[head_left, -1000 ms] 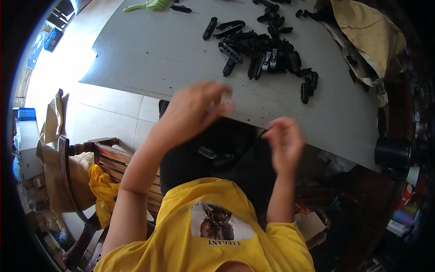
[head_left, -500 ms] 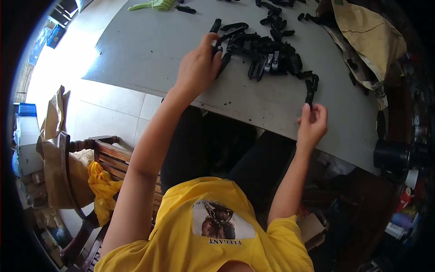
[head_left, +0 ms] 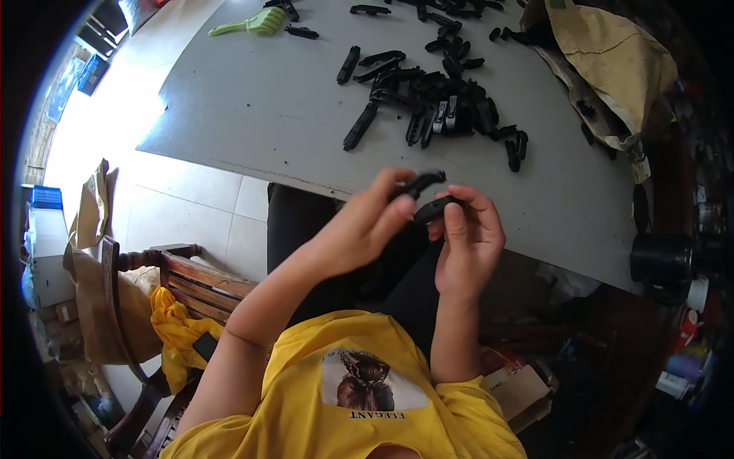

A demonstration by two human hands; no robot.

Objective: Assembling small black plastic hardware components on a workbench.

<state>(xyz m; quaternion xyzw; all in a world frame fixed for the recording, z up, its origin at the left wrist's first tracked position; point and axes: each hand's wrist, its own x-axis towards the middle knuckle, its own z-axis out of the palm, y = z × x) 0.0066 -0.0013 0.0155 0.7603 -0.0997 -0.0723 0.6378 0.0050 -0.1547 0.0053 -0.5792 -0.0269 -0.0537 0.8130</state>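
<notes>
My left hand [head_left: 375,218] is closed round a curved black plastic part [head_left: 420,183] at the table's near edge. Close beside it, my right hand [head_left: 472,233] pinches a smaller black plastic part [head_left: 436,209] between thumb and fingers. The two parts are close together; I cannot tell whether they touch. Beyond my hands lies a heap of similar black plastic parts [head_left: 424,103], with two grey-faced pieces [head_left: 445,115] in it. One long black piece [head_left: 359,127] lies left of the heap, and two short ones [head_left: 516,151] lie to its right.
The grey table [head_left: 252,122] holds a green brush [head_left: 256,24] at the far left and a brown paper bag [head_left: 612,61] at the right. A black cylindrical object [head_left: 661,258] stands near the right edge. A wooden chair [head_left: 202,279] with yellow cloth [head_left: 172,329] is at my left.
Both hands have drawn back from the heap and come together at the table's near edge, each with a black part. My left hand moved nearer and right, my right hand left.
</notes>
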